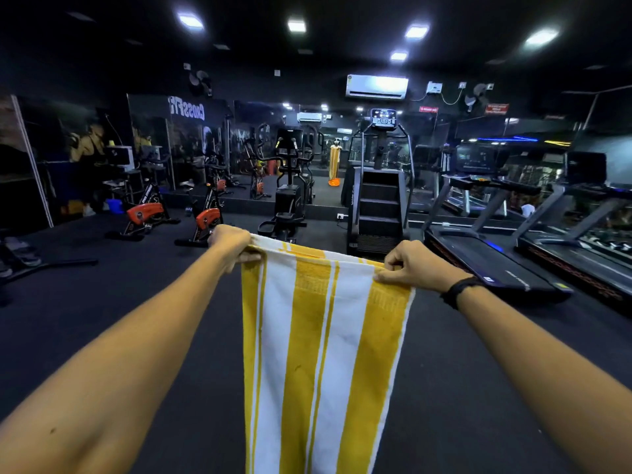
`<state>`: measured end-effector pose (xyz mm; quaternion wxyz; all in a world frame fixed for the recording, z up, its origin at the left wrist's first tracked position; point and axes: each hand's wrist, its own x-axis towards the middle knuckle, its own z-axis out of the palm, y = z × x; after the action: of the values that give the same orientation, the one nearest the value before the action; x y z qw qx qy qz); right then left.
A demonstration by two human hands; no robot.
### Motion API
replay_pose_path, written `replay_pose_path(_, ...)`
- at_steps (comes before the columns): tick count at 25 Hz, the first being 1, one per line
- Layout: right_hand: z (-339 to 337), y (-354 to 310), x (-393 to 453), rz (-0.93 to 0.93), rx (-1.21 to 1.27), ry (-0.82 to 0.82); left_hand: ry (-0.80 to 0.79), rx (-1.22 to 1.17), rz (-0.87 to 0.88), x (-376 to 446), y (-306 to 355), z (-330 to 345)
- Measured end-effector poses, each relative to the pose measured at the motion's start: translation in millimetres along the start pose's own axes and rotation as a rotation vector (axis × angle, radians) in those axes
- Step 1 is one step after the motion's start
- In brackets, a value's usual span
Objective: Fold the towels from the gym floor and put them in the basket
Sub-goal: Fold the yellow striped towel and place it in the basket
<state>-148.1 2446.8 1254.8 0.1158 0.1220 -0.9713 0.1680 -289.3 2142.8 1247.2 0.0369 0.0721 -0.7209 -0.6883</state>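
Holding: both arms stretch forward and keep a yellow-and-white striped towel (321,343) up in the air, in front of the stair climber (378,196).
Left hand: the left hand (229,246) has its fingers curled round the towel's upper left corner, pinching the edge.
Right hand: the right hand (415,265) pinches the towel's upper right corner between thumb and curled fingers; a black wristband (460,290) sits on that wrist.
Towel: its top edge runs taut between the two hands and seems doubled over there; the rest hangs straight down, with the stripes running lengthwise, and passes out of view at the bottom of the frame.
Floor: dark gym floor (478,388) lies below and around the hanging towel.
Landmark: the stair climber stands beyond the towel, just behind its top edge.
Left of the stair climber: an elliptical trainer (289,189) stands beside it, and further left are two exercise bikes with orange wheel covers (207,217).
Right of the stair climber: two treadmills (496,248) stand side by side.
Behind the stair climber: a mirrored wall (205,145) reflects the room, and an air conditioner (376,86) hangs above it.
Basket: an orange object appears in the mirror, left of the stair climber; too small to tell what it is.
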Motion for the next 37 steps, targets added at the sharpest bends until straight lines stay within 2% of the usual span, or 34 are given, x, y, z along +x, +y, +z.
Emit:
replay_pose_path(3,-2.1,11.2,-8.1,-0.003,-0.036,0.106,-0.252,0.038,-0.031,-8.5,11.2,-1.6)
replay_pose_path(5,-6.0,20.8,-13.8,0.017,-0.031,0.12,-0.426,0.093,-0.09,-10.3,19.8,-10.6)
replay_pose_path(8,-15.6,33.8,-22.0,0.062,-0.06,0.023,-0.456,0.037,-0.112,-12.0,22.9,-16.0)
replay_pose_path(10,-16.9,35.0,-26.0,0.061,-0.063,0.055,-0.411,-0.023,-0.055,-14.9,16.9,-12.9)
replay_pose_path(12,-14.8,34.0,-26.6,0.042,-0.046,0.18,-0.438,0.061,0.126,-19.8,10.3,-12.1)
replay_pose_path(14,-12.2,31.1,-26.1,0.032,-0.025,0.294,-0.449,0.477,0.44,-18.9,4.6,-12.7)
replay_pose_path(15,-11.0,29.5,-25.7,0.038,-0.001,0.339,-0.41,0.717,0.629,-18.9,1.9,-9.9)
replay_pose_path(16,-10.4,28.8,-25.4,0.048,0.031,0.38,-0.337,0.854,0.786,-19.2,-0.6,-5.6)
replay_pose_path(18,-10.4,27.3,-27.6,0.08,0.087,0.473,-0.176,0.823,0.888,-22.1,-5.4,0.3)
replay_pose_path(20,-12.4,27.7,-31.3,0.112,0.125,0.552,-0.131,0.619,0.788,-13.6,-16.5,2.8)
replay_pose_path(23,-8.6,32.6,-37.0,0.184,0.197,0.552,-0.345,0.295,0.544,-1.6,-36.5,1.2)
replay_pose_path(25,-5.5,39.8,-40.8,0.202,0.242,0.517,-0.414,0.253,0.538,-1.6,-45.4,0.4)
replay_pose_path(27,-7.4,48.7,-44.4,0.197,0.318,0.374,-0.4,0.254,0.572,-4.4,-49.3,1.5)
replay_pose_path(29,-10.0,57.2,-47.9,0.2,0.371,0.125,-0.422,0.325,0.572,-5.7,-53.3,-0.1)
replay_pose_path(30,-8.8,60.6,-50.5,0.224,0.365,0.004,-0.491,0.381,0.53,-7.4,-55.3,-2.2)
replay_pose_path(32,-6.9,62.2,-55.9,0.273,0.319,-0.236,-0.729,0.537,0.334,-15.8,-51.1,-4.9)
replay_pose_path(33,-9.6,61.1,-57.4,0.275,0.323,-0.301,-0.819,0.58,0.266,-21.5,-44.6,-5.9)
replay_pose_path(34,-15.9,56.3,-58.0,0.262,0.388,-0.279,-0.855,0.527,0.254,-26.4,-35.1,-6.3)
replay_pose_path(37,-30.5,45.7,-52.2,0.193,0.948,0.118,-0.766,-0.072,0.321,-31.0,-7.5,-3.2)
